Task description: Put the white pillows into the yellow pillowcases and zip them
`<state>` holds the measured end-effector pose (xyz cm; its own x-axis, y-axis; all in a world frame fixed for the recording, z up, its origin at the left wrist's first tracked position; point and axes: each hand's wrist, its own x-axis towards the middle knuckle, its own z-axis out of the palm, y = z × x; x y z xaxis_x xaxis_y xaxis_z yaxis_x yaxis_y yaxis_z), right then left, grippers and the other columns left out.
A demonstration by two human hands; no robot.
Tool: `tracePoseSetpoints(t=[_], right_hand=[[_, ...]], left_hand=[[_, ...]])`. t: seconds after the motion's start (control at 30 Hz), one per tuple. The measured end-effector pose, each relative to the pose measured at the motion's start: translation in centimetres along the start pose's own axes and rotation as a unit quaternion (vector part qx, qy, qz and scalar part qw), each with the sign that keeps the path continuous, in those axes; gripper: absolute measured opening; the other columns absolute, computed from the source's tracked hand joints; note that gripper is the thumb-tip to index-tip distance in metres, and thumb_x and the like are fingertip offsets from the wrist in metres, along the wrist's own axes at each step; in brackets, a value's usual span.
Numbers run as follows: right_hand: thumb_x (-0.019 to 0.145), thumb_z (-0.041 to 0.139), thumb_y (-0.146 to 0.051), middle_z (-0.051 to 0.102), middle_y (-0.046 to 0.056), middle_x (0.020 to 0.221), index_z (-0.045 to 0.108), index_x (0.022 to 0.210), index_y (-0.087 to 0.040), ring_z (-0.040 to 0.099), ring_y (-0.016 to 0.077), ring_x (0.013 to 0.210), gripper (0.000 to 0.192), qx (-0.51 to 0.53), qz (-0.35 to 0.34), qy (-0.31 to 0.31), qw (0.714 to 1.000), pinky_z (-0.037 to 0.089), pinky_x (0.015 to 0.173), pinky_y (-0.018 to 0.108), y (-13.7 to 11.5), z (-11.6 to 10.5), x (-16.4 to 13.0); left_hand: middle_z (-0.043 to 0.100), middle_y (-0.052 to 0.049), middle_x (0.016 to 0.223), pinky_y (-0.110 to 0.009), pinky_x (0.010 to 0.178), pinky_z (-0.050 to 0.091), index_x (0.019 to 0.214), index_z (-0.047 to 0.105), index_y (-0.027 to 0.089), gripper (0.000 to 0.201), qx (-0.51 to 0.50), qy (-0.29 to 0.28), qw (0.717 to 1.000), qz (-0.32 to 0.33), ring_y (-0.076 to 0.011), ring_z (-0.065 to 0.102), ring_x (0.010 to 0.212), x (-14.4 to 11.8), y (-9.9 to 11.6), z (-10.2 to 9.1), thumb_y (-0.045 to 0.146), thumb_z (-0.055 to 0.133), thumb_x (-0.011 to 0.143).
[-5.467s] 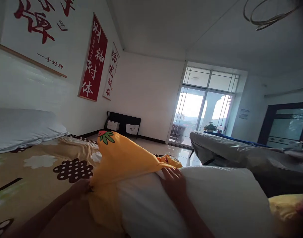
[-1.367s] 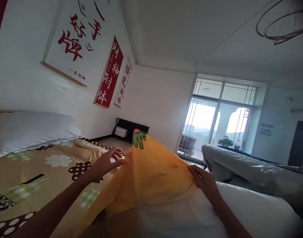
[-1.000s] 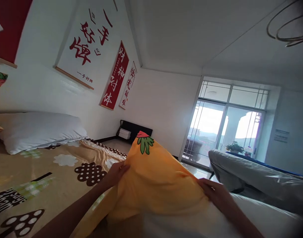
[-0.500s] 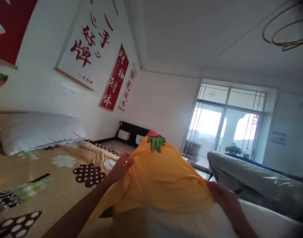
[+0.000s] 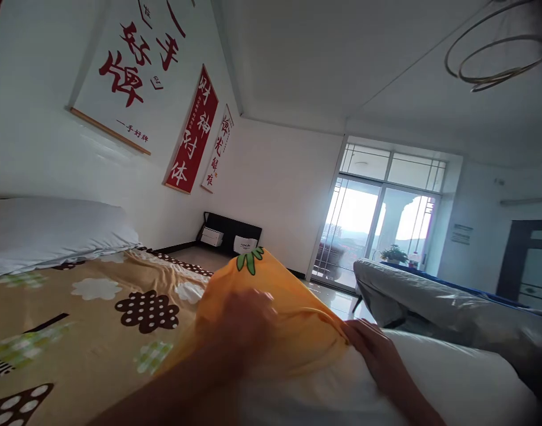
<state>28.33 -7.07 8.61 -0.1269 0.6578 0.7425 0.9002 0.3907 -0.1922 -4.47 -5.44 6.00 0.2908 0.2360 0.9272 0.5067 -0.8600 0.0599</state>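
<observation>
A yellow pillowcase (image 5: 297, 313) with a green leaf print covers the far end of a white pillow (image 5: 452, 378) that lies across the bed in front of me. My left hand (image 5: 244, 322), blurred by motion, lies on top of the pillowcase, and its fingers look curled into the cloth. My right hand (image 5: 373, 349) grips the pillowcase's edge where the yellow cloth meets the bare white pillow.
The bed sheet (image 5: 76, 319) is tan with flower and dotted patterns. A second white pillow (image 5: 49, 231) lies at the head by the wall. A grey covered sofa (image 5: 431, 296) stands at right. Glass balcony doors (image 5: 377, 231) are beyond.
My left hand has moved from the pillowcase's left edge onto its top. The raised yellow peak has dropped lower, and the view has swung to the right.
</observation>
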Motion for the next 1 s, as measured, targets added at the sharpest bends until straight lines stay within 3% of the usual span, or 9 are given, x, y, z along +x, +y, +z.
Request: tracePoseSetpoints(t=[0.07, 0.17, 0.33, 0.43, 0.53, 0.63, 0.73, 0.9, 1.0], right_hand=[[0.090, 0.037, -0.065, 0.071, 0.007, 0.092, 0.070, 0.090, -0.025, 0.063, 0.0247, 0.088, 0.052, -0.017, -0.020, -0.029, 0.999, 0.047, 0.086, 0.041, -0.8, 0.1, 0.0], [0.088, 0.044, -0.063, 0.068, 0.011, 0.110, 0.065, 0.116, -0.025, 0.058, 0.0291, 0.106, 0.051, -0.055, -0.064, -0.085, 0.993, 0.042, 0.096, 0.047, -1.1, -0.2, -0.5], [0.068, 0.072, -0.063, 0.061, 0.012, 0.120, 0.054, 0.132, -0.026, 0.053, 0.0319, 0.111, 0.077, -0.134, -0.105, -0.147, 0.974, 0.040, 0.097, 0.048, -1.5, -0.3, -1.2], [0.073, 0.072, -0.051, 0.063, 0.012, 0.115, 0.056, 0.125, -0.022, 0.055, 0.0304, 0.107, 0.062, -0.175, -0.113, -0.114, 0.971, 0.042, 0.093, 0.046, -1.7, 1.2, -1.0], [0.080, 0.064, -0.037, 0.065, 0.013, 0.112, 0.057, 0.117, -0.017, 0.057, 0.0288, 0.104, 0.043, -0.191, -0.136, -0.055, 0.971, 0.043, 0.089, 0.043, -1.5, 3.8, -0.4], [0.082, 0.051, -0.021, 0.067, 0.011, 0.111, 0.056, 0.113, -0.018, 0.059, 0.0252, 0.101, 0.031, -0.171, -0.150, 0.005, 0.974, 0.043, 0.088, 0.039, -0.9, 6.3, 0.2], [0.082, 0.044, -0.012, 0.068, 0.009, 0.106, 0.059, 0.107, -0.019, 0.060, 0.0223, 0.098, 0.030, -0.161, -0.140, 0.041, 0.976, 0.044, 0.085, 0.034, 0.1, 7.4, 0.3], [0.079, 0.057, -0.027, 0.065, 0.012, 0.098, 0.065, 0.098, -0.021, 0.057, 0.0270, 0.094, 0.022, -0.232, -0.102, 0.015, 0.967, 0.043, 0.081, 0.038, 1.8, 6.1, 0.2], [0.073, 0.065, -0.044, 0.060, 0.015, 0.119, 0.066, 0.106, -0.022, 0.052, 0.0331, 0.110, 0.040, -0.216, -0.086, -0.018, 0.973, 0.038, 0.093, 0.049, 2.3, 3.9, 0.9]], left_hand=[[0.061, -0.007, 0.127, -0.044, 0.101, 0.036, 0.127, 0.054, 0.027, 0.038, 0.044, -0.078, 0.991, 0.097, -0.0267, 0.052, 0.115, -0.3, 2.7, 0.9, 0.035, 0.048, 0.090], [0.058, -0.015, 0.126, -0.051, 0.094, 0.038, 0.134, 0.047, 0.017, 0.051, 0.159, -0.158, 0.966, 0.130, -0.0313, 0.050, 0.114, -0.2, 4.1, 2.6, 0.036, 0.052, 0.087], [0.063, -0.012, 0.100, -0.044, 0.076, 0.045, 0.110, 0.058, 0.016, 0.027, 0.261, -0.134, 0.949, 0.113, -0.0263, 0.057, 0.089, 1.3, 2.8, 5.6, 0.017, 0.038, 0.093], [0.065, -0.011, 0.091, -0.038, 0.069, 0.047, 0.102, 0.060, 0.016, 0.022, 0.229, -0.149, 0.962, 0.028, -0.0252, 0.060, 0.085, 2.8, 2.8, 6.7, 0.014, 0.042, 0.091], [0.066, -0.009, 0.090, -0.035, 0.073, 0.049, 0.100, 0.060, 0.017, 0.022, 0.150, -0.188, 0.969, -0.052, -0.0230, 0.062, 0.087, 4.0, 4.1, 8.1, 0.009, 0.045, 0.087], [0.067, -0.008, 0.093, -0.035, 0.076, 0.051, 0.100, 0.059, 0.017, 0.020, 0.094, -0.215, 0.971, -0.051, -0.0225, 0.063, 0.088, 3.7, 6.0, 10.0, 0.011, 0.046, 0.086], [0.068, -0.007, 0.092, -0.035, 0.073, 0.051, 0.098, 0.059, 0.017, 0.017, 0.066, -0.248, 0.965, -0.043, -0.0221, 0.064, 0.085, 2.3, 7.3, 11.3, 0.015, 0.046, 0.087], [0.069, -0.008, 0.102, -0.034, 0.070, 0.049, 0.111, 0.057, 0.019, 0.024, 0.053, -0.317, 0.946, -0.038, -0.0221, 0.065, 0.083, 0.8, 5.9, 9.5, 0.024, 0.041, 0.093], [0.070, -0.006, 0.097, -0.031, 0.067, 0.047, 0.110, 0.058, 0.020, 0.024, 0.057, -0.320, 0.945, -0.035, -0.0207, 0.065, 0.080, 1.4, 4.0, 7.2, 0.027, 0.043, 0.093]])
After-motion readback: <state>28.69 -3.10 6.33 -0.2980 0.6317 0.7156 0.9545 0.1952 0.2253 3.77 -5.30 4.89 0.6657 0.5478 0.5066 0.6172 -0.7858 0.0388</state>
